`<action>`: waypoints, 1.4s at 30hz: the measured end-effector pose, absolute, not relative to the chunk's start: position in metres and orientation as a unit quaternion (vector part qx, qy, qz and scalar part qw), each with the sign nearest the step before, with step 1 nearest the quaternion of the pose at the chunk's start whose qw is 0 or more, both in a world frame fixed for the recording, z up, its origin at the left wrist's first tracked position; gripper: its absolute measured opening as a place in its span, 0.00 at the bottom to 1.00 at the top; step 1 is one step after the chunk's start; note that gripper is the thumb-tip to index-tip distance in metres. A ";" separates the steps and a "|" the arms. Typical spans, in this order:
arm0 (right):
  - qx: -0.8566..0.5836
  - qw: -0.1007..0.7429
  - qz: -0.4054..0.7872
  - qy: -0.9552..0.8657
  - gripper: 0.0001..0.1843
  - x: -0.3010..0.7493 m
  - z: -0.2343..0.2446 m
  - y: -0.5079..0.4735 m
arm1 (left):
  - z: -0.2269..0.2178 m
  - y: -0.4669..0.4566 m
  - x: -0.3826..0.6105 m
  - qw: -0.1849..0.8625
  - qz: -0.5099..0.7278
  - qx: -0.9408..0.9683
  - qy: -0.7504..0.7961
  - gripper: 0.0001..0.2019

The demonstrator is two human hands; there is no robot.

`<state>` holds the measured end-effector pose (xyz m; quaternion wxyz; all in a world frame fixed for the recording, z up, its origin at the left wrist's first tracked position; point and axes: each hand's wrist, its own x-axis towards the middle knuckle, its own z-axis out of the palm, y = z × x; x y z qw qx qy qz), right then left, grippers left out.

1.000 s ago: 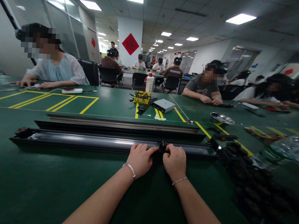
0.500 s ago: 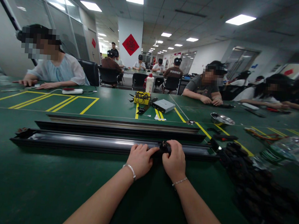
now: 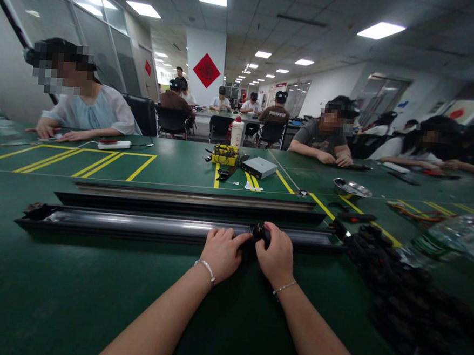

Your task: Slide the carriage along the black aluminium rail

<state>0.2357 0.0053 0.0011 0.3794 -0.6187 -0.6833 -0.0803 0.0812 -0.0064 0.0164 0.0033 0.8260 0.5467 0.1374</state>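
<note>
A long black channel (image 3: 136, 223) with a shiny grey inside lies across the table in front of me. My left hand (image 3: 222, 252) is closed over its near edge, and one digit reaches right toward a small dark part (image 3: 258, 231). That part sits at the channel, and my right hand (image 3: 275, 253) pinches it between thumb and fingers. Exactly what the part is, I cannot make out. Right behind lies a second long black channel (image 3: 190, 206), touched by neither hand.
A heap of dark parts (image 3: 407, 297) lies to the right, beside a clear plastic bottle (image 3: 439, 243). Farther back are a metal bowl (image 3: 352, 189), a grey box (image 3: 259, 167), a yellow basket with cables (image 3: 224, 155) and a white bottle (image 3: 237, 131). Several people sit around.
My right hand has shifted very slightly left, and its grip on the small dark part has turned a little. The left hand and the channels look the same.
</note>
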 end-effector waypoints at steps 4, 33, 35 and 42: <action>-0.636 0.370 -0.088 -0.671 0.09 0.242 0.000 0.007 | 0.017 -0.007 0.081 0.004 0.140 0.828 0.544 0.22; -0.641 0.327 -0.086 -0.689 0.11 0.245 0.006 0.006 | 0.016 -0.009 0.082 -0.005 0.129 0.830 0.543 0.27; -0.641 0.325 -0.085 -0.690 0.11 0.245 0.006 0.006 | 0.015 -0.009 0.082 -0.012 0.134 0.830 0.541 0.27; -0.647 0.324 -0.081 -0.686 0.11 0.244 0.004 0.006 | 0.012 -0.010 0.082 -0.024 0.140 0.832 0.537 0.28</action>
